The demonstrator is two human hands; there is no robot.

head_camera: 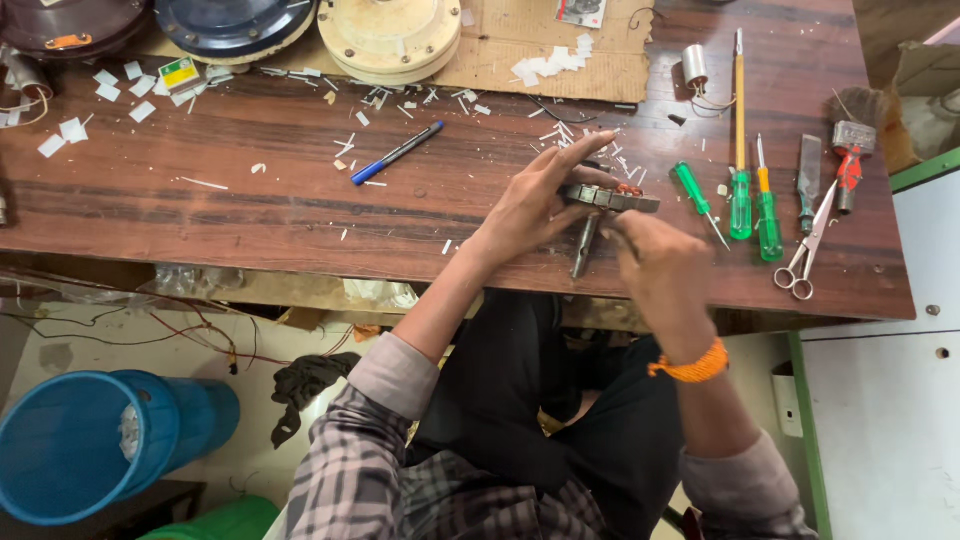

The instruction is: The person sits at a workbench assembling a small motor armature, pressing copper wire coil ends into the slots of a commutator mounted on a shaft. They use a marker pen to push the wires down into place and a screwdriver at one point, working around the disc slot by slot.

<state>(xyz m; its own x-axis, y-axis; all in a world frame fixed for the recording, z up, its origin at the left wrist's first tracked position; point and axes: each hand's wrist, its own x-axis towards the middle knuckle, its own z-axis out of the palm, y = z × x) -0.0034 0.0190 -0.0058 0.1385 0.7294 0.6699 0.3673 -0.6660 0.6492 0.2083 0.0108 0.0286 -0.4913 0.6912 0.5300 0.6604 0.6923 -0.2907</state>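
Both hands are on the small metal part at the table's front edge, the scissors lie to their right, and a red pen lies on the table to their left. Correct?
Not quite: the pen is blue, not red, as the head view shows. The rest holds: left hand and right hand are on the metal part near the table edge, scissors to their right.

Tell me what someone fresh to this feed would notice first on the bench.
Both hands meet at the bench's front edge: the left hand steadies a small metal part while the right hand works at it. To their right lies a row of tools: green-handled screwdrivers and scissors. White paper scraps litter the wooden table, with a blue pen among them and a blue bucket on the floor at lower left.
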